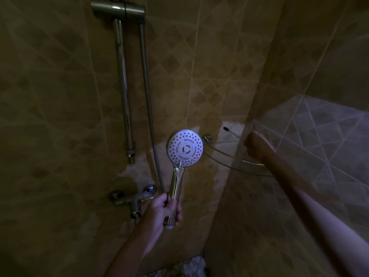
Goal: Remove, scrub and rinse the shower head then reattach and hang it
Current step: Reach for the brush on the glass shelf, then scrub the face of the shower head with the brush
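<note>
My left hand (164,210) grips the lower part of the chrome handle of the shower head (185,149). It stands upright, its round white spray face turned towards me. The handle's white bottom end shows below my fist with no hose on it. The metal hose (147,96) hangs from the holder (129,11) at the top of the wall rail (123,86) and runs down behind my left hand. My right hand (254,145) reaches over the glass corner shelf (223,159), its fingers hidden. A thin brush with a dark tip (226,128) points out just beyond it.
The mixer tap (131,199) sits on the tiled wall left of my left hand. Tiled walls meet in a corner behind the shelf. The light is dim. A pale patterned cloth (191,266) shows at the bottom edge.
</note>
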A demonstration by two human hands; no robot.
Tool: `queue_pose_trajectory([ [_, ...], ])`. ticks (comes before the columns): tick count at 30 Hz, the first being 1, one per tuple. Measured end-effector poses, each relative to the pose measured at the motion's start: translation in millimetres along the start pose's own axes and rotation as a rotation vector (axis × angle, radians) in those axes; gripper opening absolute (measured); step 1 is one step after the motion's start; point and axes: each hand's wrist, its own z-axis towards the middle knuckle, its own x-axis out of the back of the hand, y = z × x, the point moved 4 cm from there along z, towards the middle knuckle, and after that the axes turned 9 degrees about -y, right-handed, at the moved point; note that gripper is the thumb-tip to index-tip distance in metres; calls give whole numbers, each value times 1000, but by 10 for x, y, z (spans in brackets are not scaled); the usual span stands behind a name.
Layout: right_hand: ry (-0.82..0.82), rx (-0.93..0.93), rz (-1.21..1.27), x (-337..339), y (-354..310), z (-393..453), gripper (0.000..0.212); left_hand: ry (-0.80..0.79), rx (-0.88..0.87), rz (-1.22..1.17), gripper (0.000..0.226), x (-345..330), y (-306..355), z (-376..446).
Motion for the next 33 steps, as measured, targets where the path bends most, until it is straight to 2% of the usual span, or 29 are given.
queue_pose_trajectory([
  [3,-109,124,421,-45,-167,-475,31,-20,34,-39,14,-52,-28,-53],
  [8,-119,201,676,-412,-472,-1285,2,-13,104,-145,14,-56,-256,-214],
  [9,-111,210,695,-505,-501,-1440,5,-18,118,-148,13,-47,-316,-261],
  [13,-192,224,596,-1039,-458,-1835,23,-11,191,-157,7,12,-643,-469],
  [15,-224,215,534,-1295,-435,-1971,22,9,234,-149,8,29,-820,-582],
  [20,-163,317,398,-1697,-472,-2300,13,50,292,-138,18,85,-1129,-861],
  [24,-130,246,332,-1981,-326,-2325,13,161,391,-81,22,189,-1340,-1000],
  [26,-117,190,312,-2130,-250,-2315,21,184,416,-3,24,237,-1418,-1058],
  [30,-162,184,189,-2508,-294,-2515,55,196,372,52,27,304,-1504,-1127],
  [33,-219,190,45,-2687,-343,-2623,63,210,369,95,22,367,-1568,-1151],
])
